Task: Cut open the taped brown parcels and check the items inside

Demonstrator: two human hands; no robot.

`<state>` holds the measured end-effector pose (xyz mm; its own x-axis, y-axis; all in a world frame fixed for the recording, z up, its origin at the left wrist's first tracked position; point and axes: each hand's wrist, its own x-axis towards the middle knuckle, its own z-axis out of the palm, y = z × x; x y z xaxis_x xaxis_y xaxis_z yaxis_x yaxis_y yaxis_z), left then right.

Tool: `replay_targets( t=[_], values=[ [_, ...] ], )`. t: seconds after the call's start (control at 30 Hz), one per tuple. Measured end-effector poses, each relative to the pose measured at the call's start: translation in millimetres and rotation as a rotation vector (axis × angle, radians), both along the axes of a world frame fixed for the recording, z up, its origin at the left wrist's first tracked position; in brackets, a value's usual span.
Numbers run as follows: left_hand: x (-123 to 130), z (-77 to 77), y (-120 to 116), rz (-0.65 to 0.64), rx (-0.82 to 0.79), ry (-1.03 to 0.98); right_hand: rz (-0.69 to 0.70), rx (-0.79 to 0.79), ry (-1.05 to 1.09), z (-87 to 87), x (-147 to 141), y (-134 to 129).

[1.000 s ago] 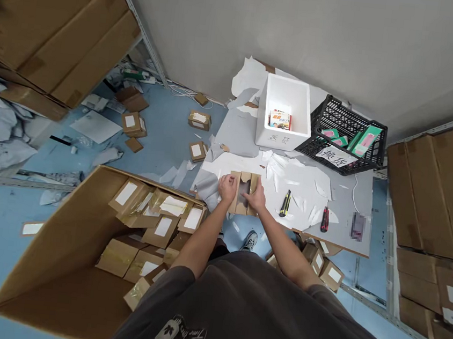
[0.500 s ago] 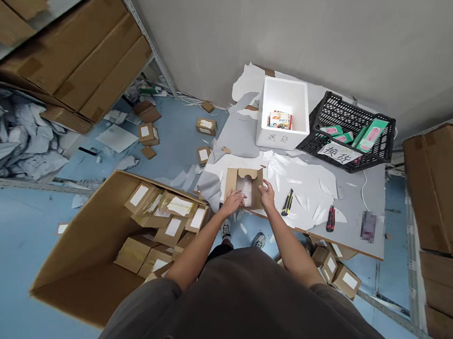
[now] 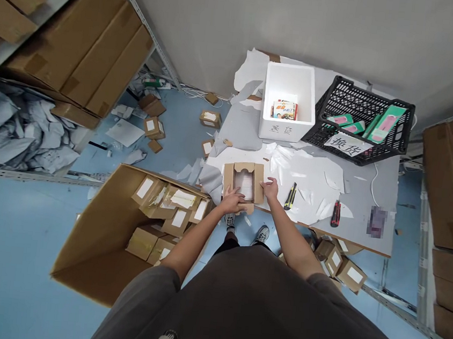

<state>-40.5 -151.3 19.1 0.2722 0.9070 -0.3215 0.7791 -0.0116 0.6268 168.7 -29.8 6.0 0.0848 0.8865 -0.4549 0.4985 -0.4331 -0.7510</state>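
Observation:
A small brown cardboard box [image 3: 229, 175] stands open at the table's front edge, its flaps spread and something pale inside. My left hand [image 3: 232, 200] lies at the box's near left corner with its fingers apart. At the right flap is my right hand [image 3: 270, 188], thumb and fingers closed on the flap's edge. A yellow and black cutter [image 3: 290, 196] lies to the right of the box, and a red and black cutter [image 3: 335, 214] lies further right.
Behind the box stand a white foam bin [image 3: 282, 130] and a black crate [image 3: 357, 156] with green and pink packs. A large carton [image 3: 94, 231] of small boxes is at the left. Torn paper litters the table [image 3: 358, 229].
The box's flaps have spread wider, with a flap now folded out at the near side. My left hand has shifted onto the near left edge. The whole view has tilted slightly.

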Motion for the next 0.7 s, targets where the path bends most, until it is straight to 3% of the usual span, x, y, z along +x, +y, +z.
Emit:
replay_targets(
  t=[0.07, 0.17, 0.23, 0.33, 0.57, 0.63, 0.7],
  values=[
    [4.4, -2.8, -3.3, 0.013, 0.024, 0.008, 0.151, 0.218, -0.213, 8.2, -2.8, 1.8],
    [9.8, -4.7, -6.6, 0.05, 0.055, 0.019, 0.548, 0.442, -0.356, 20.8, -16.1, 5.1],
    [12.5, -3.7, -8.2, 0.064, 0.08, 0.01, 0.805, 0.454, -0.401, 27.9, -29.8, 11.3],
    [17.0, 0.8, -10.7, 0.086, 0.128, -0.017, 1.051, 0.387, -0.455, 35.4, -52.5, 23.6],
    [31.5, 14.0, -16.6, 0.166, 0.081, 0.107, 1.448, 0.402, -0.532, 39.8, -83.8, 17.4],
    [33.8, 16.1, -17.2, 0.161, 0.039, 0.146, 1.455, 0.336, -0.59, 37.9, -81.4, 14.2],
    [34.8, 16.8, -17.3, 0.16, 0.013, 0.159, 1.362, 0.301, -0.633, 34.3, -75.4, 15.9]
  ],
)
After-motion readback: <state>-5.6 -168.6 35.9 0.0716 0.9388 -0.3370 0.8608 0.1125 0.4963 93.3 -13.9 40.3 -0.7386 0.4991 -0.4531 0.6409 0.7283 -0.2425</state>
